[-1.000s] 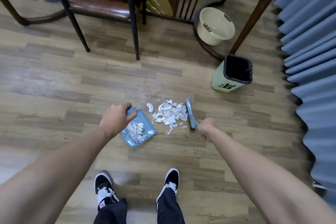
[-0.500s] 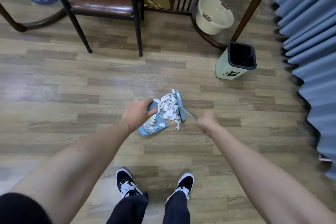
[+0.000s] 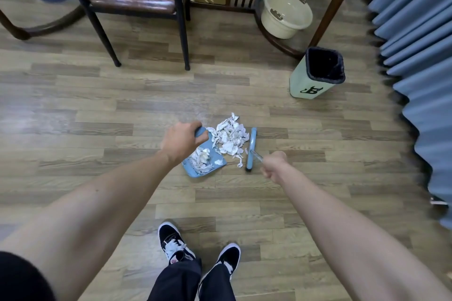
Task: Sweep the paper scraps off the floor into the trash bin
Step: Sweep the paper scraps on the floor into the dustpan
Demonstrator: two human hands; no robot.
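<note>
Mid-sweep — torn white paper scraps [image 3: 230, 135] half gathered into flat blue plastic dustpan [image 3: 203, 162].

Left hand [image 3: 179, 140] clamped on dustpan handle, right hand [image 3: 274, 164] fisted round small blue brush [image 3: 251, 148] just right of pile — next, probably another push leftward.

place: lived-in home or dining room | floor: wood-look planks [image 3: 73, 95] | beyond the hands: brown padded chair [image 3: 129, 0], cream basin [image 3: 286, 11] | right: pleated blue curtain [image 3: 420, 32], lined green trash bin [image 3: 310, 83]

blue dustpan [image 3: 195, 168], white paper scraps [image 3: 230, 138]
</note>
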